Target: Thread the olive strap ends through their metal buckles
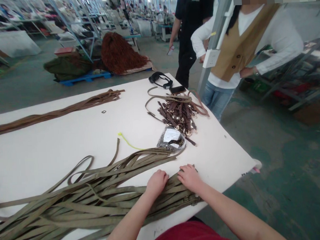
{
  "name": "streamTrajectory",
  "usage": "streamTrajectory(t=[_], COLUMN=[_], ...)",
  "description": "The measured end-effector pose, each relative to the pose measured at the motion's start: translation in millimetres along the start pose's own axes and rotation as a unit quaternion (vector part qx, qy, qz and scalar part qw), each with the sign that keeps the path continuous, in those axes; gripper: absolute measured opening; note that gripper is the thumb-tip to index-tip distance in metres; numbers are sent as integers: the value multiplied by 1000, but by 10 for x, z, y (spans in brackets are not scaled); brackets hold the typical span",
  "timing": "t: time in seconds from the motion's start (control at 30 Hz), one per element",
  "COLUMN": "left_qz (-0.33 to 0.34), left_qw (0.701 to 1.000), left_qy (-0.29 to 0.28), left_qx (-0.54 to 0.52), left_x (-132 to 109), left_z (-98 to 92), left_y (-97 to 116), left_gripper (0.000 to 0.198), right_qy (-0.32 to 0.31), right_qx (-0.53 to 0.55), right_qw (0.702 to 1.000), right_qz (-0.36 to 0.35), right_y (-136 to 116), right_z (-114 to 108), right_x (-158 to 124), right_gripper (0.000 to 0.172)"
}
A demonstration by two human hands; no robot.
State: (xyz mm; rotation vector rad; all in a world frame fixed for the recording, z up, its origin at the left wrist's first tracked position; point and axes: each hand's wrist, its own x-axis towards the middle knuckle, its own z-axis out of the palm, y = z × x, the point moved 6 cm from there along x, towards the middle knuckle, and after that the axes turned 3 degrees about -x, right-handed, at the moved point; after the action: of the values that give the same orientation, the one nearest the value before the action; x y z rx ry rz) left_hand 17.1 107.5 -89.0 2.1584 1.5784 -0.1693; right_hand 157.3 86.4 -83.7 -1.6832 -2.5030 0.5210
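Note:
A heap of long olive-green fabric straps (81, 199) lies across the near part of the white table (69, 135). My left hand (156, 183) rests on the right end of the heap with its fingers curled closed on the straps. Close beside it, my right hand (190, 177) presses on the strap ends near the table's front edge, fingers bent and together. Beyond the hands lies a clear plastic bag (171, 139) with a white label and small metal parts.
A pile of brown straps with metal buckles (179, 113) lies at the far right, a bundle of long brown straps (55, 113) at the far left, and a black device (160, 78) at the back edge. Two people stand beyond the table's right corner.

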Motion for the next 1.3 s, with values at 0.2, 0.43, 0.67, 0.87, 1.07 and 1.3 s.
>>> streamTrajectory(t=[0.2, 0.43, 0.67, 0.87, 1.07, 1.3], left_qz=[-44, -12, -59, -108, -124, -69], left_qw=[997, 1000, 971, 853, 786, 823], left_qy=[61, 11, -8, 31, 139, 97], left_qx=[24, 2, -230, -510, -589, -555], left_x=[295, 217, 6, -6, -112, -208], left_z=[-233, -62, -34, -203, -713, -980], left_y=[-202, -123, -40, 95, 109, 309], left_gripper=[23, 14, 22, 22, 30, 30], right_qy=[40, 47, 2, 17, 5, -49], right_qx=[46, -37, -68, -2, 226, 616], right_qw=[995, 986, 985, 991, 964, 774], right_qz=[79, 153, 158, 129, 144, 136], right_y=[336, 774, 855, 860, 521, -178], right_z=[-308, -601, -494, -628, -693, -771], right_x=[174, 1032, 1356, 1283, 786, 132], right_gripper=[32, 26, 28, 25, 36, 32])
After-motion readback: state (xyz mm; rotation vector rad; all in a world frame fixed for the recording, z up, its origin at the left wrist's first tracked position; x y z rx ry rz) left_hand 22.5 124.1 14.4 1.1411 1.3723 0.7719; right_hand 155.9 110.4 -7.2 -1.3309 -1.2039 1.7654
